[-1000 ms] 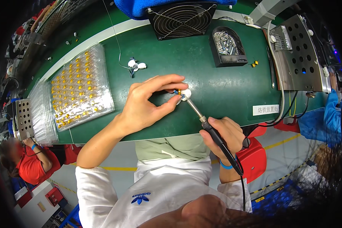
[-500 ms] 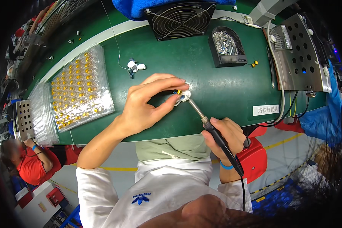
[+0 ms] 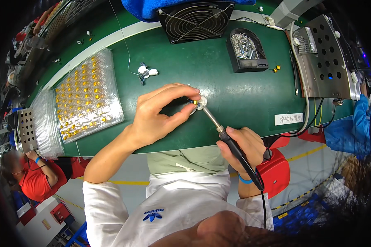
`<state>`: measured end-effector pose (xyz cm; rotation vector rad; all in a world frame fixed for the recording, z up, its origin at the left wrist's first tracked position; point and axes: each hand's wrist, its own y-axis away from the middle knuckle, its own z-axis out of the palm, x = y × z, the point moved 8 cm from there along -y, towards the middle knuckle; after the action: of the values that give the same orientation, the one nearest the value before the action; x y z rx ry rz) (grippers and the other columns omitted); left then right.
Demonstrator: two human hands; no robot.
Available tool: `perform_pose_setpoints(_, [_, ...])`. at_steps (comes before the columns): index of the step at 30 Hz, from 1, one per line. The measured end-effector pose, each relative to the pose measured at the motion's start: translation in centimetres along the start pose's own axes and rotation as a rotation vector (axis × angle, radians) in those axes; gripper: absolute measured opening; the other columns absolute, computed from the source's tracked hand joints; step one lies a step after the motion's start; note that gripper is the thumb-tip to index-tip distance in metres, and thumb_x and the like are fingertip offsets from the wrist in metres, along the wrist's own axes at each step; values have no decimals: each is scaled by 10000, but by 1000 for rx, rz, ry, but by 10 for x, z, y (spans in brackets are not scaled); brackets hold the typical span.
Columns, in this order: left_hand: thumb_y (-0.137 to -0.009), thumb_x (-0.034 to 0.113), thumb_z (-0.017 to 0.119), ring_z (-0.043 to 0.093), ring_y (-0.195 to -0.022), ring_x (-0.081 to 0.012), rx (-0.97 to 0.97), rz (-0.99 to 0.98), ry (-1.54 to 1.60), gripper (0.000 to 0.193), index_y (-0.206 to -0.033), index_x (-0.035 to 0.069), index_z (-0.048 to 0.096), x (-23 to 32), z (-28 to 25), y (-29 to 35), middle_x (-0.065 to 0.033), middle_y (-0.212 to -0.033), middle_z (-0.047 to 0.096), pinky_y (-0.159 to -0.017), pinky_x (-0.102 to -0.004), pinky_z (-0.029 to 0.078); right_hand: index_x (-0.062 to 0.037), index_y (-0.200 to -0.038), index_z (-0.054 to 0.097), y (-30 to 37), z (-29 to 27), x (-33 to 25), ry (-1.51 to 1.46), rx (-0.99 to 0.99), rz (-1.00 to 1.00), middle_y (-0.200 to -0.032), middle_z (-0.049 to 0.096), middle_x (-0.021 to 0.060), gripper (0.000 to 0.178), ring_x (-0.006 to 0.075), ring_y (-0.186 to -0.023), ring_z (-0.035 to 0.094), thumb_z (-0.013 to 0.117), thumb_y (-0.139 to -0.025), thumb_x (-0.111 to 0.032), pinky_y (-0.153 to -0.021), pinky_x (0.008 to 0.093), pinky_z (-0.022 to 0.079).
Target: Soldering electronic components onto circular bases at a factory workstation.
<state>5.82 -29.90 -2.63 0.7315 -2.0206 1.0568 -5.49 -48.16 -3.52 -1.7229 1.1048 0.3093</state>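
Observation:
My left hand [image 3: 163,113] pinches a small yellow-and-white electronic part [image 3: 196,102] between thumb and fingertips, just above the green work surface. White round pieces lie right against it; the fingers partly hide how they join. In my right hand [image 3: 247,148] is a soldering iron [image 3: 235,150] with a black handle, held like a pen. Its metal tip touches or nearly touches the part. Beyond my left hand lies a small cluster of white round pieces with dark wires [image 3: 145,72], where a thin strand of wire ends.
A clear plastic tray [image 3: 88,96] of yellow parts lies left. At the back stand a black fan [image 3: 197,24] and a black bin [image 3: 248,65] of metal bits. A perforated metal box [image 3: 332,61] stands right. A person in red [image 3: 39,177] sits far left.
The soldering iron and my right hand have shifted slightly left. Small parts on the far green strip have moved right. My left hand stays nearly in place.

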Motion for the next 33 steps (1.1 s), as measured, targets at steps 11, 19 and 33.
perform_pose_setpoints(11, [-796,-115,799,745,-980,-242,-38,47,-43,353,-1127,-47,698,4,2,0,-131,-1010,776,-1023,-432,558,78,-1082,684,0,0,-1,19,-4,-8,-711,669,121,345,242,-544,611,835,-805,-61,-514,329,469])
perform_pose_setpoints(19, [-797,-116,795,749,-971,-240,-38,79,-72,344,-1118,-37,702,9,2,-1,-123,-1006,779,-1010,-444,567,82,-1072,688,1,-3,-1,-3,30,-13,-711,672,122,329,241,-545,614,829,-817,-70,-507,326,467])
perform_pose_setpoints(33, [-796,-95,790,742,-973,-278,-29,71,-122,295,-1075,-12,738,14,-6,2,-132,-1021,757,-851,-355,603,79,-1222,647,-2,-6,6,39,35,191,-866,733,153,410,286,-745,728,807,-889,-99,-679,358,573])
